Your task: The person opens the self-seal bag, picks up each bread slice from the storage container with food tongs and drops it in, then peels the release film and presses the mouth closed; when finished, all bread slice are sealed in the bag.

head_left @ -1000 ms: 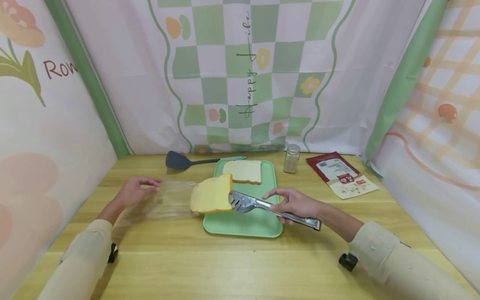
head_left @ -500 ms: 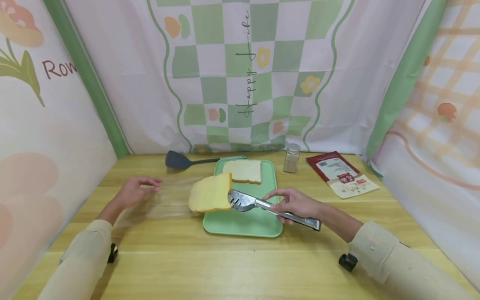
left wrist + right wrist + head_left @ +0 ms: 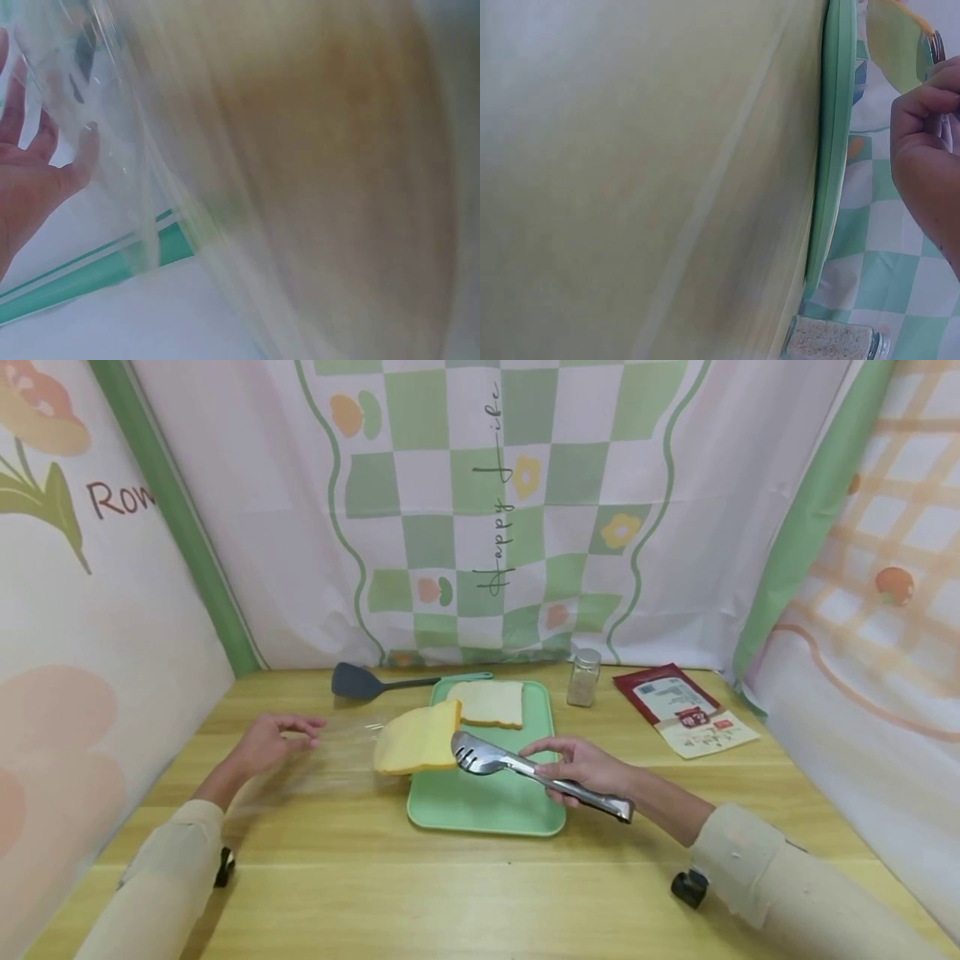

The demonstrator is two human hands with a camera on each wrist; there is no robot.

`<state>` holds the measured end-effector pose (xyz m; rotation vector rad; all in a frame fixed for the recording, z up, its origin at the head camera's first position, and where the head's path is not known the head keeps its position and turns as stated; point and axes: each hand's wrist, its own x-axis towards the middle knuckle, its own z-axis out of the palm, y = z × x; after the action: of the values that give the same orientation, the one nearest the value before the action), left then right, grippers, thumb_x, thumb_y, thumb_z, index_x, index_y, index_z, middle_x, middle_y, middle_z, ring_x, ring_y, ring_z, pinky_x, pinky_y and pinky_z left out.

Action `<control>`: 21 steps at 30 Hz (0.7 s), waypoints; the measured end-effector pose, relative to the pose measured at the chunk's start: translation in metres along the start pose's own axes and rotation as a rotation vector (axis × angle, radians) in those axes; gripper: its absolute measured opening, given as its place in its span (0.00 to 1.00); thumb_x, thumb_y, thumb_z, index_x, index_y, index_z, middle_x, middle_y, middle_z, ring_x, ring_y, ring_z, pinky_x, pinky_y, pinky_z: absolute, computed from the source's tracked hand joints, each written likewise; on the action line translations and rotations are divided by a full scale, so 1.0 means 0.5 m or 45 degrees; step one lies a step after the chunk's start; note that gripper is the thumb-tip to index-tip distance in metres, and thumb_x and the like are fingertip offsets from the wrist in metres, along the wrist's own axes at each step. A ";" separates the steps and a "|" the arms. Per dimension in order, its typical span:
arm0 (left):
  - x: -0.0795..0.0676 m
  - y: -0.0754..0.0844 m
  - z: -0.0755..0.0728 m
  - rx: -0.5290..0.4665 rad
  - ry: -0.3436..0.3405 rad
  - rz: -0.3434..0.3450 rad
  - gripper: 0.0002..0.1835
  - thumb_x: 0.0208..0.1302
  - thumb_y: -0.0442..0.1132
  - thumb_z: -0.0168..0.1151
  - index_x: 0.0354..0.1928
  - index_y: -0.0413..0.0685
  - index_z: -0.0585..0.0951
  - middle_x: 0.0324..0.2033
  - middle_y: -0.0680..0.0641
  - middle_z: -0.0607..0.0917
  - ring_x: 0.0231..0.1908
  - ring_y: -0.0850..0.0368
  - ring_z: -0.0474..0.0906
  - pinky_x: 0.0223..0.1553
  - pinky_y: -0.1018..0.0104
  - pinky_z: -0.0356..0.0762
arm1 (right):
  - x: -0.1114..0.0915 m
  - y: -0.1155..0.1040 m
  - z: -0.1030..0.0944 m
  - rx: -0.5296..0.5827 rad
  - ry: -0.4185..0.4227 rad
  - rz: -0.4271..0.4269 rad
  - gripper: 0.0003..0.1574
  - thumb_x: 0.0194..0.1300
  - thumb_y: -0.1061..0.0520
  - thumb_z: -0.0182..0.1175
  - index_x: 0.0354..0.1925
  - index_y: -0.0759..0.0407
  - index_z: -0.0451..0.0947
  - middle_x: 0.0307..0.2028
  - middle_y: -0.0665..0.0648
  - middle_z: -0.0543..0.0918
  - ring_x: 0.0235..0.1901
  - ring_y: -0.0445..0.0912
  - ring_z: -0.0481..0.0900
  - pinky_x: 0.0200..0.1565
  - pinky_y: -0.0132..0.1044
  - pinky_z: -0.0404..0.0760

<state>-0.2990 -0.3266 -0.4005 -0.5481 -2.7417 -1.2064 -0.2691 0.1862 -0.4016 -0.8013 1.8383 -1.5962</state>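
Note:
My left hand (image 3: 273,745) holds the edge of a clear plastic bag (image 3: 341,752) over the table's left side. In the left wrist view, the bag's film passes over the thumb and blurs most of the picture. A yellow bread slice (image 3: 420,739) with an orange-brown crust sits tilted in the bag's mouth, its right edge above the tray. My right hand (image 3: 585,770) grips metal tongs (image 3: 517,764), whose head is at the slice's right edge. How firmly the tongs hold it cannot be told. A paler bread slice (image 3: 487,702) lies on the back of the green tray (image 3: 487,810).
A dark spatula (image 3: 356,682) lies behind the tray at left, its handle reaching the tray's rear edge. At the back right stand a seasoning jar (image 3: 582,678) and a flat red and cream food pouch (image 3: 686,710). Printed curtains enclose the wooden table (image 3: 450,893).
My right hand and the tongs have shifted slightly left and up. The yellow bread slice has slid left, farther into the bag, and tilted more. My left hand stays in place.

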 end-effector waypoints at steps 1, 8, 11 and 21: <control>0.000 -0.001 0.000 0.004 -0.004 0.001 0.05 0.62 0.31 0.68 0.36 0.34 0.86 0.51 0.37 0.85 0.55 0.36 0.78 0.60 0.41 0.68 | 0.001 0.000 0.002 0.000 0.003 0.009 0.29 0.74 0.59 0.56 0.66 0.72 0.63 0.19 0.53 0.81 0.14 0.37 0.77 0.20 0.28 0.77; 0.003 -0.008 0.004 0.018 -0.026 0.026 0.04 0.64 0.30 0.66 0.35 0.35 0.85 0.50 0.36 0.85 0.52 0.38 0.80 0.57 0.55 0.73 | 0.012 0.001 0.017 -0.013 0.046 0.114 0.29 0.71 0.58 0.61 0.65 0.68 0.68 0.18 0.54 0.81 0.15 0.39 0.78 0.18 0.29 0.77; 0.003 -0.009 0.005 0.013 -0.031 0.035 0.02 0.64 0.29 0.65 0.34 0.37 0.84 0.49 0.37 0.86 0.51 0.38 0.81 0.57 0.51 0.72 | 0.018 0.001 0.020 -0.028 0.054 0.114 0.29 0.71 0.57 0.61 0.65 0.68 0.68 0.18 0.53 0.81 0.15 0.39 0.78 0.18 0.29 0.77; 0.003 -0.013 0.005 0.006 -0.020 0.047 0.04 0.64 0.31 0.66 0.32 0.37 0.84 0.48 0.38 0.86 0.49 0.40 0.81 0.52 0.65 0.74 | 0.035 0.002 0.026 -0.052 0.045 0.119 0.29 0.70 0.57 0.62 0.64 0.69 0.69 0.18 0.54 0.81 0.16 0.39 0.78 0.17 0.29 0.76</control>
<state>-0.3026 -0.3285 -0.4063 -0.6076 -2.7342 -1.1920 -0.2710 0.1646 -0.4049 -0.6984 1.9103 -1.5282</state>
